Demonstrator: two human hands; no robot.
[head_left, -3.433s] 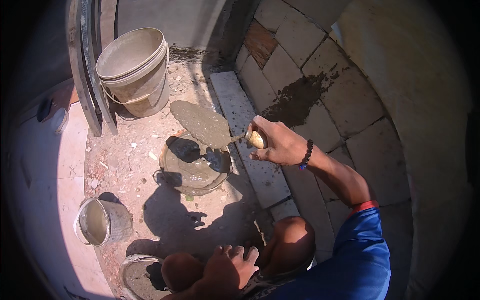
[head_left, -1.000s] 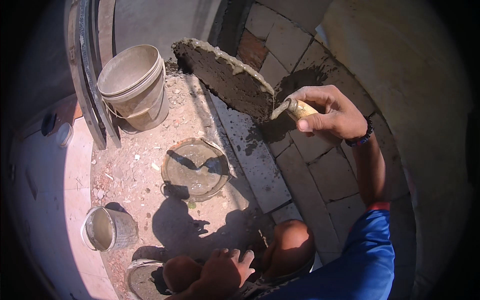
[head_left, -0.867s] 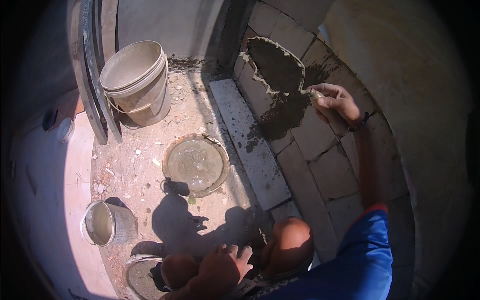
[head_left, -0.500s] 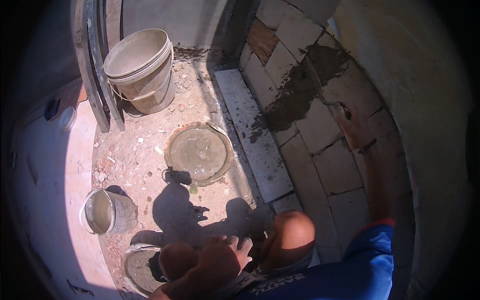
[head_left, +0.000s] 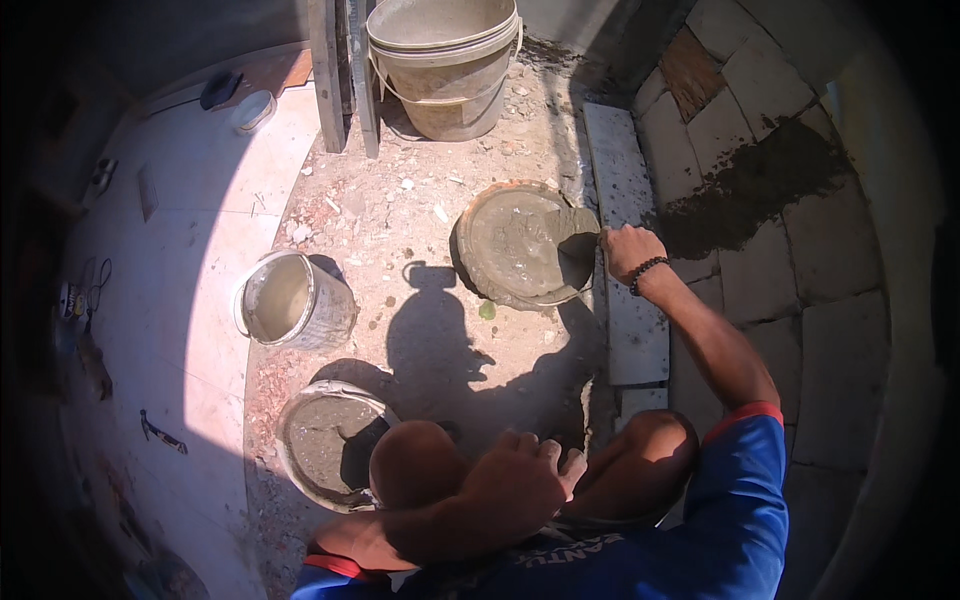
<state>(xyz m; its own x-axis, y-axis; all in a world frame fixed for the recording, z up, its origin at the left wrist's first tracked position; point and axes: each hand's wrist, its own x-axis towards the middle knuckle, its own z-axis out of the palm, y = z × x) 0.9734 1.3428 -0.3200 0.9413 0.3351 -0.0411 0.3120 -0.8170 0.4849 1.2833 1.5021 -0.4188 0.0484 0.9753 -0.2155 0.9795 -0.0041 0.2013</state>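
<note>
My right hand [head_left: 632, 250] is closed at the right rim of a round pan of wet grey mortar [head_left: 515, 235]. It grips what looks like a mortar-coated trowel [head_left: 568, 228], whose blade lies over the mortar; the handle is hidden in my fist. My left hand [head_left: 520, 475] rests between my bent knees, empty, with its fingers loosely apart. Right of the pan, a dark wet mortar patch [head_left: 755, 190] covers part of the pale tiles [head_left: 735, 265]. A long white slab [head_left: 630, 290] lies between the pan and the tiles.
A large bucket [head_left: 440, 85] stands beyond the pan, beside upright planks [head_left: 328, 80]. To the left stand a small bucket [head_left: 295, 300] and a mortar-filled tub [head_left: 325, 440] near my knee. A hammer [head_left: 163, 432] lies on the pale floor [head_left: 215, 375]. Rubble [head_left: 330, 205] litters the ground.
My right hand has come down and left from the tiles to the mortar pan. The view has shifted, so things appear farther right or lower-left. My left hand stays by my knees.
</note>
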